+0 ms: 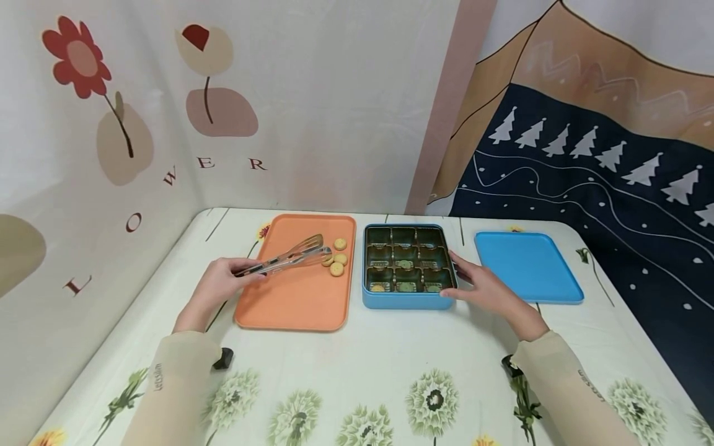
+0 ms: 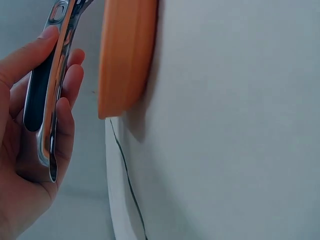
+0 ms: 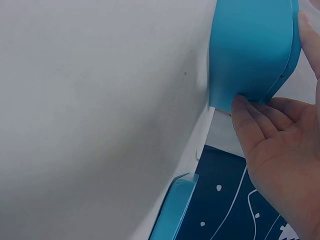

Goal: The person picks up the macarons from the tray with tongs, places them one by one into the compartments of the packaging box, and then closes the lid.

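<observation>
My left hand (image 1: 219, 286) holds metal tongs (image 1: 290, 255) by their dark-gripped handles, thumb on one arm, as the left wrist view shows. The tongs reach over the orange tray (image 1: 295, 303). Their tips are at a small group of round yellow biscuits (image 1: 337, 269); whether they pinch one I cannot tell. My right hand (image 1: 485, 286) grips the near right corner of a blue box (image 1: 407, 301), thumb at the rim and fingertips against the side (image 3: 250, 50). Inside, a gold divided insert (image 1: 406, 236) has a yellow biscuit (image 1: 377, 288) front left and green pieces (image 1: 405, 287) in other compartments.
A flat blue lid (image 1: 530, 266) lies to the right of the box, beyond my right hand. The floral tablecloth (image 1: 357, 371) covers the table. Printed curtains (image 1: 334, 124) hang behind and at the sides, close to the table edges.
</observation>
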### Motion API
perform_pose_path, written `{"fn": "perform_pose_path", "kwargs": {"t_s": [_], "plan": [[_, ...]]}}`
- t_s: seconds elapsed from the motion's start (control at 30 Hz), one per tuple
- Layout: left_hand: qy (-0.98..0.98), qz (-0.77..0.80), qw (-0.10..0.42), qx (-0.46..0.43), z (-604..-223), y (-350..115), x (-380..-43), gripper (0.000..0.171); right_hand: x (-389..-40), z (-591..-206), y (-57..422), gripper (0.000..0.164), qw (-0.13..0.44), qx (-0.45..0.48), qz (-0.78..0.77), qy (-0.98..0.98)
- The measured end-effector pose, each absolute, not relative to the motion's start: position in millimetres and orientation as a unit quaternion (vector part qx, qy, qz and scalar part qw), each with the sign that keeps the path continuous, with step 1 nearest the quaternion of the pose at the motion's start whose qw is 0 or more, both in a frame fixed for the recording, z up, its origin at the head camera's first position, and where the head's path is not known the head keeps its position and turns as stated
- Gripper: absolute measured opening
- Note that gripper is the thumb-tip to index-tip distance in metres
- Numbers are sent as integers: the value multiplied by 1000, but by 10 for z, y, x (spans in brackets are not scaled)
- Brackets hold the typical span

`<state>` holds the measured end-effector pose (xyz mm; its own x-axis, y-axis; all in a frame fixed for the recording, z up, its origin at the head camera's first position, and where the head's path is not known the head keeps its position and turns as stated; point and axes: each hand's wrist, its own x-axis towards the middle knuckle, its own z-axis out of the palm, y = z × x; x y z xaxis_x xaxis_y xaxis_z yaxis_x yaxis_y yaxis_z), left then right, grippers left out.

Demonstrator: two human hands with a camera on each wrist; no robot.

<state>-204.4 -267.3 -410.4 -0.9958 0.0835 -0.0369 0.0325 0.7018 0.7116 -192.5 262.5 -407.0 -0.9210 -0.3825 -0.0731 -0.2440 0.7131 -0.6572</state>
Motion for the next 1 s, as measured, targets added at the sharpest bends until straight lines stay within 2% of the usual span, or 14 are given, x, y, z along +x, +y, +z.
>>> {"fn": "perform_pose_path", "kwargs": {"t_s": [0.4, 1.0], "plan": [[922, 382, 51, 30, -4173, -2762, -2024, 47, -1943, -4096, 2636, 98, 104, -169, -336, 921], [936, 345, 54, 31, -4115, -2736, -1999, 43, -1936, -4091, 2640, 98, 107, -166, -338, 920]]}}
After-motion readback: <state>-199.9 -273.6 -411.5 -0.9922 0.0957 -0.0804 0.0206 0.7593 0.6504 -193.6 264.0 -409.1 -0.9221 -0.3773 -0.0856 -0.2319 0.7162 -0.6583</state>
